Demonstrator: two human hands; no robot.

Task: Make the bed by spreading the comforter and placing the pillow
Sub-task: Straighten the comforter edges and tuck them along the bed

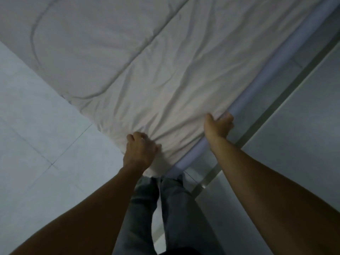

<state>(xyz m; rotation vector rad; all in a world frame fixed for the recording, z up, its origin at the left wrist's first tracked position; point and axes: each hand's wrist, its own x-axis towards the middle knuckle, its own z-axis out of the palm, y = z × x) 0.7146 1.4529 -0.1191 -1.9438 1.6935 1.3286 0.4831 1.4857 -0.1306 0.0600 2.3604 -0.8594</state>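
Observation:
A pale, wrinkled comforter (pixel 147 70) with stitched quilting lines covers the bed and fills the upper middle of the head view. My left hand (pixel 140 151) is closed on the bunched corner of the comforter at the near end of the bed. Farther right, my right hand (pixel 219 126) grips the comforter's edge where it meets the light purple mattress side (pixel 276 67). Creases fan out from both hands across the fabric. No pillow is in view.
Pale tiled floor (pixel 36 144) lies to the left of the bed. A grey wall or cabinet face (pixel 303 135) with a dark strip (pixel 266 111) runs along the bed's right side, leaving a narrow gap. My legs in jeans (pixel 165 208) stand at the bed's corner.

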